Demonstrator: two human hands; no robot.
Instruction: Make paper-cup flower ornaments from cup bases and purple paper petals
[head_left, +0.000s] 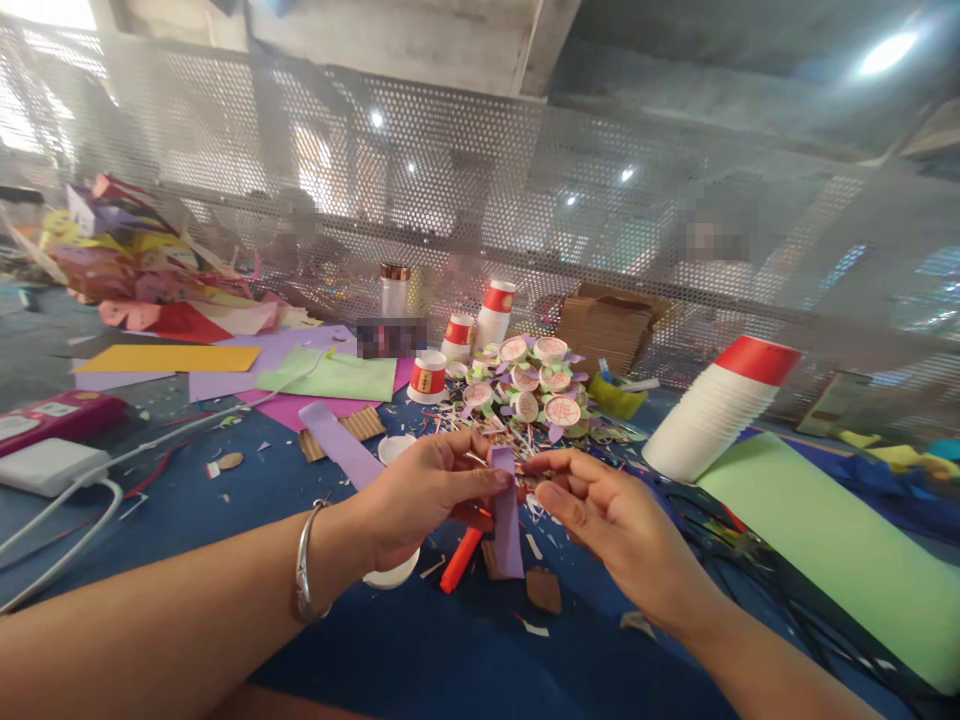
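At ten o'clock from the hands, a loose purple strip (337,440) is laid across corrugated card (367,424); now the left hand (435,485), where a narrow paper strip (508,530) is pinched by thumb and fingers, its free end pointed to six o'clock; at twelve, a heap of cup pieces (540,385) on the scrap-strewn surface (435,655); then the right hand (622,500), fingers curled just beside the strip, whether on anything cannot be told; at two, a tilted cup stack (720,410); the strip could be creased by too tight a pinch, the stack toppled by a stray nudge.

Bare hands (424,492); left wrist (345,532) wears a bangle (303,565), apparently silver.
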